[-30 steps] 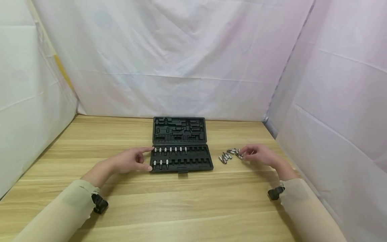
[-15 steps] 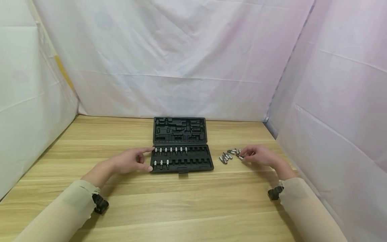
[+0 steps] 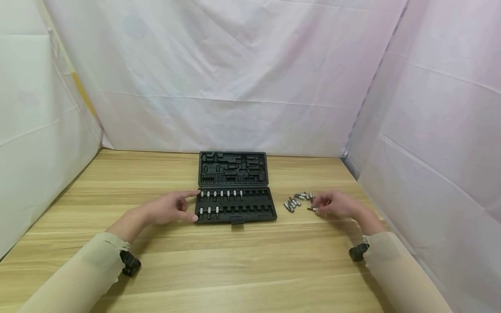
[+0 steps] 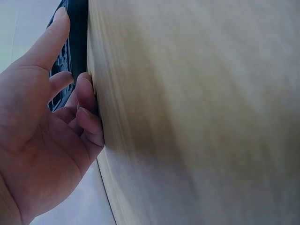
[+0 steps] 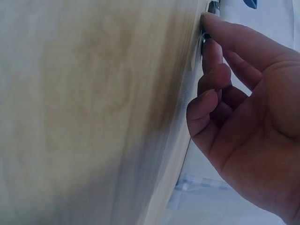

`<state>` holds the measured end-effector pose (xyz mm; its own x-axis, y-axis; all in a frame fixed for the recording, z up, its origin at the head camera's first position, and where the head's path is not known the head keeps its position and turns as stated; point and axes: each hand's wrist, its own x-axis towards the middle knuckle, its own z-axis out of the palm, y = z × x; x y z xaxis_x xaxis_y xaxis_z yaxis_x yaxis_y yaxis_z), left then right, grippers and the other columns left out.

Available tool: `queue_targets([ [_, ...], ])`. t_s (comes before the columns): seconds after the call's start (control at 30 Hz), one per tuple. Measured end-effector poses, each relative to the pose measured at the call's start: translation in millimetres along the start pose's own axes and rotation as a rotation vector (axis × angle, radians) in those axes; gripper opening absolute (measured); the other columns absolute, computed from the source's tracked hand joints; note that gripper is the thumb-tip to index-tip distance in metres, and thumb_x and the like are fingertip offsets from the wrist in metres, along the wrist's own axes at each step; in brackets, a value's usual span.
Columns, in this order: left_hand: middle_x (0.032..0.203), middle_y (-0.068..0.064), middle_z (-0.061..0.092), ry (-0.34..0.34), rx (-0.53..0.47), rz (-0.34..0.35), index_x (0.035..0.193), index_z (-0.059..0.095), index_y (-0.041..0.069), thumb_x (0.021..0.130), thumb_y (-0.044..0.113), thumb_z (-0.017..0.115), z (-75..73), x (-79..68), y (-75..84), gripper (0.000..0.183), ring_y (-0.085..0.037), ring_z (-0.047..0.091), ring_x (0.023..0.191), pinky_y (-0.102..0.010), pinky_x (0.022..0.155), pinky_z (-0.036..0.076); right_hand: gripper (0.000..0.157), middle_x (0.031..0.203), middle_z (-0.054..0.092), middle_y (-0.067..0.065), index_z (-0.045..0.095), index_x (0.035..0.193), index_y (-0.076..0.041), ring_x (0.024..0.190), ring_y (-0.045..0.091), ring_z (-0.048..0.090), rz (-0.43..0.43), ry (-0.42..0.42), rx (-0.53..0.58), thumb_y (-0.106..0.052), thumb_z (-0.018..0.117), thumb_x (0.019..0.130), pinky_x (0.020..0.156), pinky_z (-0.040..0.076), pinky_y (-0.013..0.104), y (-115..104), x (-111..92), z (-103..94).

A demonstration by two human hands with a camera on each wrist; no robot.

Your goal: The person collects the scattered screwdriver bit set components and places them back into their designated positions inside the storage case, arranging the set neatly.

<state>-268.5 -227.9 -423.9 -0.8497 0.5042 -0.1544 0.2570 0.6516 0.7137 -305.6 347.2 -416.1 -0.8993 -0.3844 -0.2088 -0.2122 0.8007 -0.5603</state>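
A black case (image 3: 235,221) lies opened flat on the table, with silver bit sockets (image 3: 221,194) standing in both rows of its front half. At its left end my left hand (image 3: 170,208) rests its straight index finger and thumb on the edge; the left wrist view shows the other fingers bent. To the right of the case, my right hand (image 3: 336,204) pinches a small bit socket (image 3: 314,209) between thumb and index finger, low over the table. Its tip points left. In the right wrist view the fingers mostly hide this bit socket (image 5: 206,34).
A loose pile of bit sockets (image 3: 292,203) lies between the case and my right hand. The case's lid (image 3: 233,167), full of moulded recesses, leans back behind the rows. White cloth (image 3: 235,126) hangs behind and along both sides of the wooden table (image 3: 235,269).
My right hand has drawn slightly down and right, pulling one bit socket away from the pile toward me. My left hand stays at the case's edge.
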Motion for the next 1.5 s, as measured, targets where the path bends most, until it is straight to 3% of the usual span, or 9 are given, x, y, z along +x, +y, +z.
queue_targets([
  [0.23,0.096,-0.005,0.062,-0.001,-0.004,-0.001,0.172,0.036,0.012,0.094,0.041,0.088,0.4,-0.4,0.1,0.098,-0.02,0.054,0.085,-0.029,0.069,0.05,0.011,0.095,0.071,0.0,0.081,0.105,-0.015,0.088,0.017,0.058,-0.013,-0.011,-0.009,-0.021,0.084,0.097,0.075,0.047,0.026,-1.9,0.1,1.9],
  [0.5,0.094,-0.004,0.061,-0.005,-0.003,0.002,0.172,0.036,0.011,0.094,0.041,0.087,-0.4,0.6,-0.9,0.098,-0.02,0.052,0.083,-0.029,0.067,0.048,0.014,0.106,0.075,0.001,0.081,0.11,-0.017,0.095,0.015,0.061,-0.014,-0.009,-0.01,-0.026,0.08,0.1,0.083,0.05,0.031,-12.8,-0.4,-0.6],
  [0.7,0.095,-0.005,0.061,-0.003,0.005,-0.001,0.172,0.036,0.012,0.094,0.042,0.088,-0.5,1.1,-0.6,0.099,-0.02,0.053,0.084,-0.029,0.068,0.049,0.017,0.114,0.077,0.004,0.08,0.115,-0.014,0.098,0.017,0.063,-0.04,0.004,0.032,-0.025,0.077,0.103,0.084,0.052,0.032,-23.0,6.4,-0.5],
  [0.97,0.094,-0.004,0.061,-0.002,0.014,0.003,0.172,0.036,0.011,0.094,0.041,0.088,-0.4,0.6,-0.3,0.099,-0.02,0.053,0.084,-0.029,0.068,0.049,0.019,0.109,0.076,0.006,0.076,0.119,-0.01,0.089,0.02,0.066,-0.063,-0.018,0.106,-0.022,0.074,0.105,0.074,0.056,0.033,-42.9,18.6,6.2],
  [1.2,0.096,-0.004,0.062,0.0,0.023,-0.005,0.172,0.037,0.012,0.094,0.043,0.088,-0.3,0.6,0.7,0.098,-0.019,0.054,0.084,-0.029,0.069,0.049,0.022,0.109,0.073,0.006,0.076,0.123,-0.011,0.092,0.022,0.063,-0.067,0.017,0.154,-0.022,0.074,0.104,0.079,0.056,0.037,-60.8,30.2,11.2],
  [1.37,0.096,-0.005,0.062,0.001,0.02,-0.01,0.172,0.037,0.012,0.094,0.042,0.088,-0.2,0.4,1.6,0.098,-0.02,0.053,0.084,-0.029,0.068,0.049,0.03,0.114,0.072,0.008,0.075,0.13,-0.007,0.099,0.026,0.068,-0.088,0.031,0.223,-0.023,0.072,0.106,0.088,0.06,0.044,-73.0,39.9,19.4],
  [1.5,0.096,-0.004,0.062,0.0,0.021,-0.008,0.172,0.037,0.012,0.094,0.043,0.088,-0.1,-0.1,1.5,0.098,-0.02,0.054,0.085,-0.029,0.069,0.049,0.031,0.118,0.074,0.008,0.075,0.132,-0.007,0.104,0.028,0.072,-0.11,0.022,0.268,-0.026,0.072,0.107,0.091,0.061,0.042,-82.2,48.9,28.8],
])
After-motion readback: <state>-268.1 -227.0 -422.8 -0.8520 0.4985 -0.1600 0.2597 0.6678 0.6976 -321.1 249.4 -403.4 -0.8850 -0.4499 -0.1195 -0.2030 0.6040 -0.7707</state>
